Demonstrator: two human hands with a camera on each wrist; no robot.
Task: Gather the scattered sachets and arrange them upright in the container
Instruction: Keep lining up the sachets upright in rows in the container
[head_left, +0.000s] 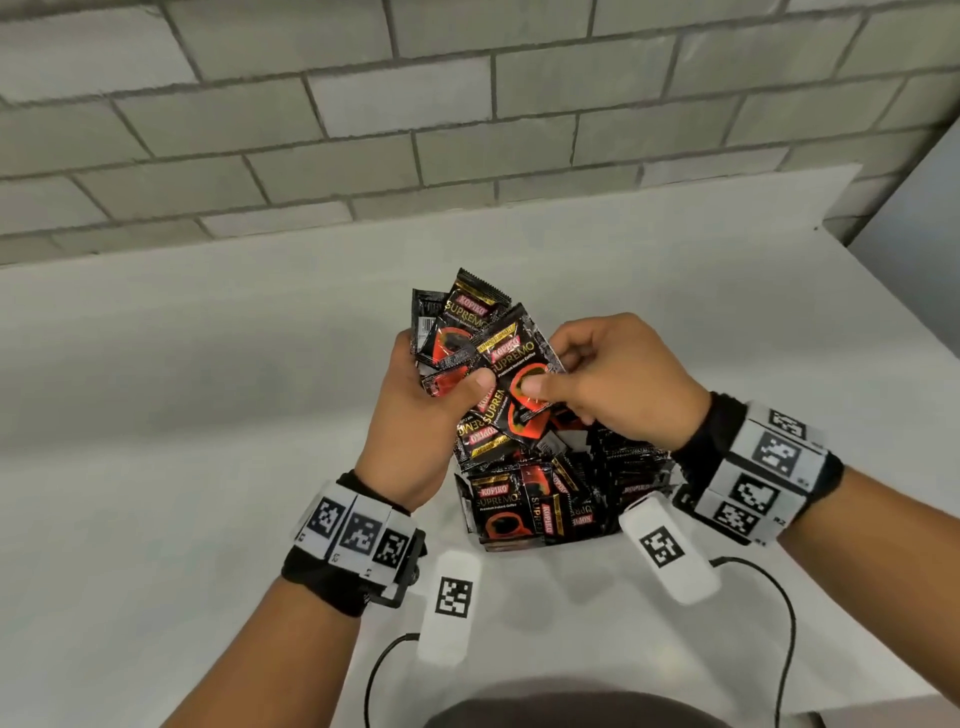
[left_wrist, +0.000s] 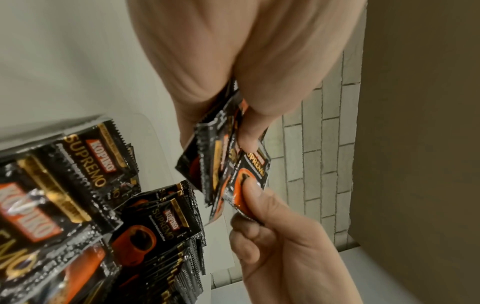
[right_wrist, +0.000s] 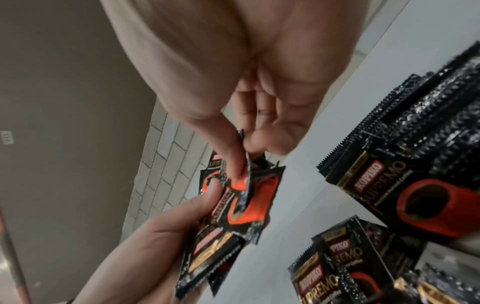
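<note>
My left hand (head_left: 441, 387) grips a fanned bundle of black-and-red coffee sachets (head_left: 460, 325) above the white table. My right hand (head_left: 545, 387) pinches the front sachet (head_left: 519, 364) of that bundle between thumb and fingers. The left wrist view shows the same pinch, the right thumb (left_wrist: 253, 191) pressing on that sachet's (left_wrist: 255, 166) cup print. Below both hands, more sachets (head_left: 506, 506) stand packed upright in a clear container (left_wrist: 39, 133). Its walls hardly show in the head view.
The white table (head_left: 208, 415) runs back to a grey brick wall (head_left: 415, 104). Its right edge (head_left: 904, 312) lies close to my right arm. Two white marker tags (head_left: 452, 603) and black cables (head_left: 779, 597) hang over the table near my body.
</note>
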